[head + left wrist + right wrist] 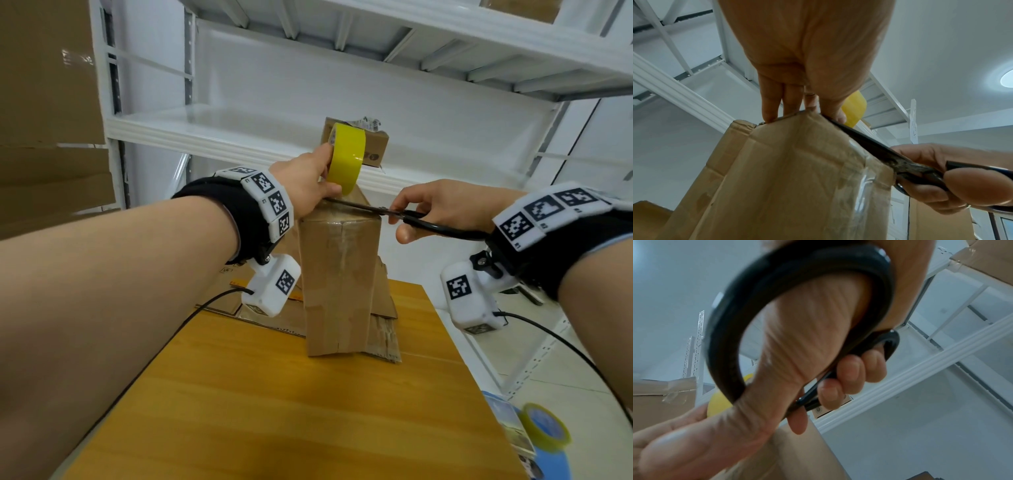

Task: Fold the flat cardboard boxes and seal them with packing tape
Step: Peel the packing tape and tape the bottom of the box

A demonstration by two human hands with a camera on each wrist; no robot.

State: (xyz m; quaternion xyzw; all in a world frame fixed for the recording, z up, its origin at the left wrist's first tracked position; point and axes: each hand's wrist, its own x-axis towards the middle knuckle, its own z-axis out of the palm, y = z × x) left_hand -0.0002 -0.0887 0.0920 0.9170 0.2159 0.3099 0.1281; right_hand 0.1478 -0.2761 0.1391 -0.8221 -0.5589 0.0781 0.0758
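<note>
Box: While it stands upright on my yellow wooden table [308, 411], the tall brown cardboard box [337, 281] looks light, hollow and easy to tip; I judge its top edge the best place to steady it.
Tape: my glossy yellow roll of packing tape [346, 156] is at the box's top, probably light and rigid; the strip itself is thin and clingy.
Scissors: black-handled metal scissors [394, 214] lie across the box top, blades toward the roll.
Left hand: my left hand [308, 181] pinches the roll, fingertips [769, 113] touching the top edge.
Right hand: my right hand [442, 209], level with the box top, is curled through the scissor loops.
Beyond: flat cardboard sheets [383, 325] behind; white metal shelving [239, 137].
</note>
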